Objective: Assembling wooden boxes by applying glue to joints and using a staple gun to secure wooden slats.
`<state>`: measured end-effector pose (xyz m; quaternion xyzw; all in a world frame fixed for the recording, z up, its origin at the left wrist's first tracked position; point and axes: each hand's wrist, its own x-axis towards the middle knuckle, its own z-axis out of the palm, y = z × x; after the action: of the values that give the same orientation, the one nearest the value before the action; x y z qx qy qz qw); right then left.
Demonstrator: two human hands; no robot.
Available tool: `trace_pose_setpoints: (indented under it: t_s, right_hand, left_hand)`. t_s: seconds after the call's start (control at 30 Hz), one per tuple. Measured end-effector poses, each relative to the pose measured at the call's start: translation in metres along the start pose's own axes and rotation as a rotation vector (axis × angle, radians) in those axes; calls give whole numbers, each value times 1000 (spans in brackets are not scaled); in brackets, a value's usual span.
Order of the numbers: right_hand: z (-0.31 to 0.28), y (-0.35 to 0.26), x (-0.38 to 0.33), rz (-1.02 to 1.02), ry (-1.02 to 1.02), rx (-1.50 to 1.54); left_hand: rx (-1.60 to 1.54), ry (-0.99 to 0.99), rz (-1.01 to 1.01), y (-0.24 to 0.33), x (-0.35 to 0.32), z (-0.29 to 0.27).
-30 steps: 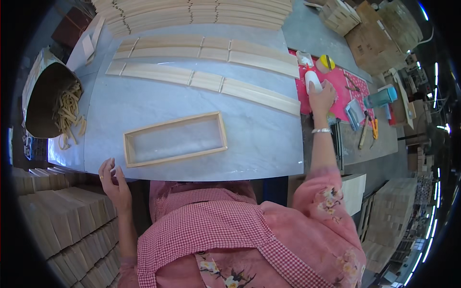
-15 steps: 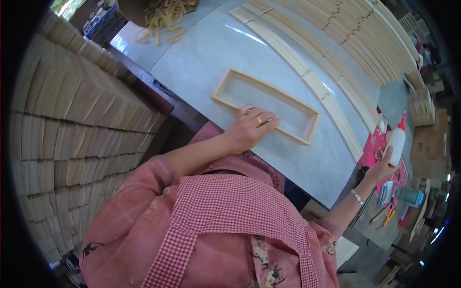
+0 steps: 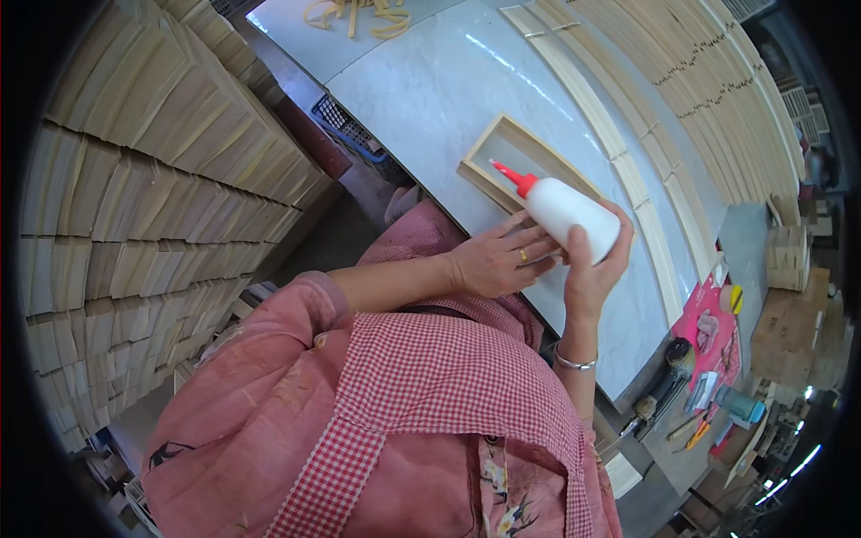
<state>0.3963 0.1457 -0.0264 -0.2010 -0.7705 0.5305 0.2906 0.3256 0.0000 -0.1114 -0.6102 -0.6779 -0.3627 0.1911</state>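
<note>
Stacked wooden slats (image 3: 134, 179) fill the whole left side, a tall wall of pale bundles whose far ends are lost in the dark rim of the view. Between that wall and the pale grey bench (image 3: 430, 99) runs a narrow strip of floor, with a blue crate (image 3: 354, 134) tucked against the bench's near edge.

On the bench, close to that near edge, lies an open rectangular wooden frame (image 3: 502, 152); its right part is hidden behind the hands and the bottle. The left hand (image 3: 493, 260) lies over the frame's near rail with its fingers (image 3: 538, 242) stretched out and touching the base of the glue bottle (image 3: 565, 211); whether they grip it cannot be told. The right hand (image 3: 596, 264) wraps around the white bottle's body, thumb up the side, holding it tilted above the frame with the red nozzle pointing up and left.

Bare bench surface stays open above and left of the frame. Further right, long wooden strips (image 3: 628, 134) lie in rows along the bench, running out of view at the top. At the far right, a pink mat (image 3: 717, 327) carries small tools too small to make out.
</note>
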Motion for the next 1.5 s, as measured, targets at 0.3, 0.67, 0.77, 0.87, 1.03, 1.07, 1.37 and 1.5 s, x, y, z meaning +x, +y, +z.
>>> trace_pose_setpoints:
  t_s: [0.3,0.67,0.77,0.87,1.03,1.07,1.37,1.5]
  right_hand:
    - [28,-17,6,-66,-153,-12]
    - [28,-13,21,-207,-194,-143]
    - [33,-13,28,-252,-137,-172]
    - [37,-13,36,-280,-106,-195]
    - [41,-17,46,-303,-72,-263]
    - [42,-19,47,-289,-68,-280]
    - [33,-14,53,-274,-11,-325]
    - [13,-11,47,-243,40,-341]
  left_hand:
    - [-8,-30,12,-2,-12,11]
    - [-51,-79,5,-5,-4,0]
    - [-73,-68,1,-6,-3,-2]
    - [-75,-73,6,-6,-3,0]
    - [-59,-94,23,-7,-6,2]
    - [-51,-95,29,-7,-5,1]
    - [-49,-94,10,-6,-5,1]
    - [-58,-97,12,-7,-2,0]
